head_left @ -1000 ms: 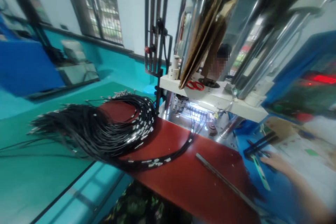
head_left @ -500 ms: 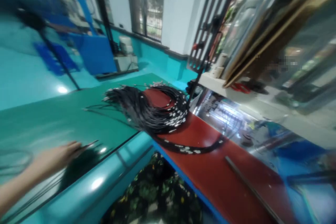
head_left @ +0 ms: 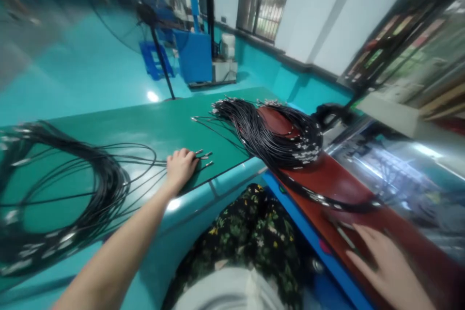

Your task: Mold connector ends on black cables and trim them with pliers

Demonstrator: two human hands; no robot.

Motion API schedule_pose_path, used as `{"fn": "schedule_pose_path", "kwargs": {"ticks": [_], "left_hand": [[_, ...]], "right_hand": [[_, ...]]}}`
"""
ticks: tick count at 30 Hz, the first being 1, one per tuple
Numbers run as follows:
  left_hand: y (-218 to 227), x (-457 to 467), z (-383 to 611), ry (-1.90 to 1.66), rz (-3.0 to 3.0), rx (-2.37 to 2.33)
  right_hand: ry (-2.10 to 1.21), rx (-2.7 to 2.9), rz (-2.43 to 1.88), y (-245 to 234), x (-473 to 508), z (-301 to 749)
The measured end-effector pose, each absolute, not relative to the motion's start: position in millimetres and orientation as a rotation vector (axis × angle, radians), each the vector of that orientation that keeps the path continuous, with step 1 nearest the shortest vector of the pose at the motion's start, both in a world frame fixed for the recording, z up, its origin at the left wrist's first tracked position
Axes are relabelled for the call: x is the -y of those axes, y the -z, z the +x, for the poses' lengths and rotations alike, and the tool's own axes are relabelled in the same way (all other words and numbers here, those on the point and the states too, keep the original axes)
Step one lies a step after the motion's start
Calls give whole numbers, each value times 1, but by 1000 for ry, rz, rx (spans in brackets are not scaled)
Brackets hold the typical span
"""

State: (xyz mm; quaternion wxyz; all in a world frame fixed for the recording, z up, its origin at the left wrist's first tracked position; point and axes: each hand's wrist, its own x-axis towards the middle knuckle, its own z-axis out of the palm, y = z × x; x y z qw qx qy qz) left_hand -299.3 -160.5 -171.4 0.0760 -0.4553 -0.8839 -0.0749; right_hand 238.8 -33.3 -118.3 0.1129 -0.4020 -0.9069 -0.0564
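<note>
My left hand (head_left: 181, 167) rests low over the green tabletop, its fingers closed round a few thin black cables (head_left: 160, 162). Their silvery ends stick out past the fingertips. These cables trail leftward to a loose coil of black cables (head_left: 111, 179) with pale tags. Over the red board, my right hand (head_left: 385, 256) is blurred, with thumb and fingers apart. A thin metal rod (head_left: 345, 235) lies by its fingertips, and I see no grip on it. Beyond both hands, a thick bundle of black cables (head_left: 269, 135) lies curled across the green and red surfaces.
The green tabletop (head_left: 174, 116) meets the red board (head_left: 337, 179), which has a blue edge. A rounded white thing (head_left: 228, 293) and flowered dark fabric (head_left: 250, 232) are below me. A standing fan (head_left: 147, 12) and a blue cabinet (head_left: 194, 58) stand beyond the table.
The view has swung left, so the coil at the left now shows. My right hand has come into view over the red board. My left hand still holds the cables.
</note>
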Motion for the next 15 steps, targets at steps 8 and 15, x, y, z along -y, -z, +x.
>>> {"fn": "schedule_pose_path", "kwargs": {"ticks": [8, 15], "left_hand": [[134, 121, -252, 782, -1741, 2360], [53, 26, -60, 1485, -2935, 1739]], "right_hand": [[154, 2508, -1374, 88, 40, 262], [100, 2052, -1646, 46, -106, 295]]}}
